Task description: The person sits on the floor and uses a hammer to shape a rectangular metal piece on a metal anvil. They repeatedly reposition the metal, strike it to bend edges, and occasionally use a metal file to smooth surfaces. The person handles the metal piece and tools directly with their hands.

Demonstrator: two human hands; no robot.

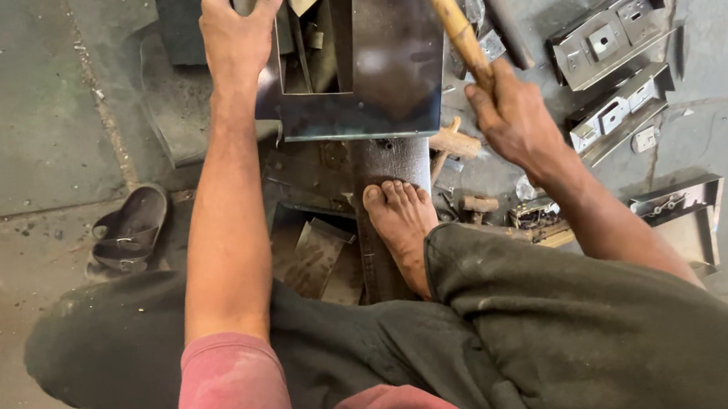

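Two hands worked far from the seated body: left hand [235, 35] pinned a dark steel sheet with a rectangular cut-out [360, 59] flat over an iron block; right hand [511, 118], grip closed, held a wooden-handled hammer [448, 11] above it. Bare foot [401, 223] braced the block.

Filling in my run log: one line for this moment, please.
left hand: grips metal sheet edge | right hand: holds hammer | bare foot: on steel bar
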